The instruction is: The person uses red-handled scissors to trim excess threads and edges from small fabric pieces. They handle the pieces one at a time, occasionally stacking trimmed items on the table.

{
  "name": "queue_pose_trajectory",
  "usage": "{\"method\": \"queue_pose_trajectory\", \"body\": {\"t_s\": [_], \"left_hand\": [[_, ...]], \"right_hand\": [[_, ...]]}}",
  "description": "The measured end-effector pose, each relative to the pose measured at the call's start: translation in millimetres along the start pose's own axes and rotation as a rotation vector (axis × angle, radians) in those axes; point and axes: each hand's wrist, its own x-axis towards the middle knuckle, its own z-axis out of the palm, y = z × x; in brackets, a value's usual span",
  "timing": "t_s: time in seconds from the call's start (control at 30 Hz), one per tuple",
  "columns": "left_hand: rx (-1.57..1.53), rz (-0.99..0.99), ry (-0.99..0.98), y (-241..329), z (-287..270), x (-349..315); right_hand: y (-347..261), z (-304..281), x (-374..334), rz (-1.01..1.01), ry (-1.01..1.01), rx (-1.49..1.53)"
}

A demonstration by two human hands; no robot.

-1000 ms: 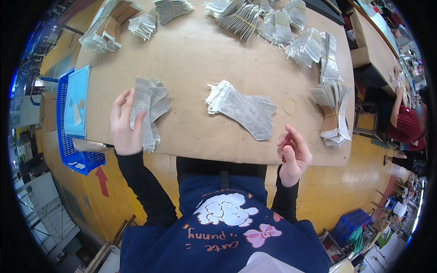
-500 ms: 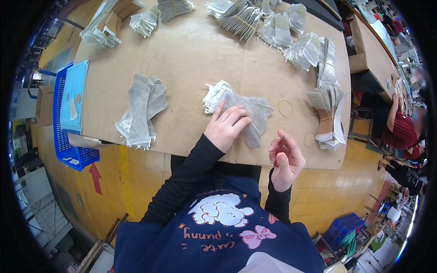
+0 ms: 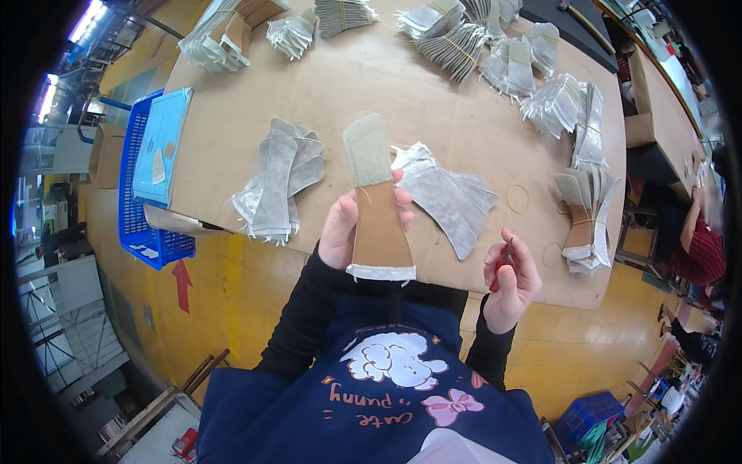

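My left hand (image 3: 344, 228) holds a tan-and-grey insole piece (image 3: 376, 205) upright; my right hand (image 3: 510, 271) pinches a small red tool (image 3: 501, 261) over the table (image 3: 433, 100).

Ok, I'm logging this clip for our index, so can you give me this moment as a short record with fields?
left hand: holds up a long flat piece, grey upper part, brown lower part
right hand: closed on a small red tool, off the table edge
table: brown, with grey pile at left, grey pile at centre
side: blue crate
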Motion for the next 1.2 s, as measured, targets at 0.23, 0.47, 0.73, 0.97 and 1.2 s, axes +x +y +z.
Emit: {"method": "queue_pose_trajectory", "body": {"t_s": [0.23, 0.47, 0.73, 0.97, 1.2], "left_hand": [[0.056, -0.137, -0.06, -11, 15, -3], [0.247, -0.314, -0.174, -20, 21, -9], [0.252, -0.416, -0.057, -18, 27, -15], [0.302, -0.375, -0.061, -21, 34, -13], [0.424, -0.259, -0.157, -22, 28, -17]], "right_hand": [[-11, 8, 0, 0.033, -0.023, -0.048], [-12, 20, 24, -0.393, -0.209, -0.656], [-7, 20, 34, -0.599, -0.316, -0.85], [-9, 21, 31, -0.529, -0.366, -0.846], [-6, 23, 32, -0.601, -0.364, -0.874]]}}
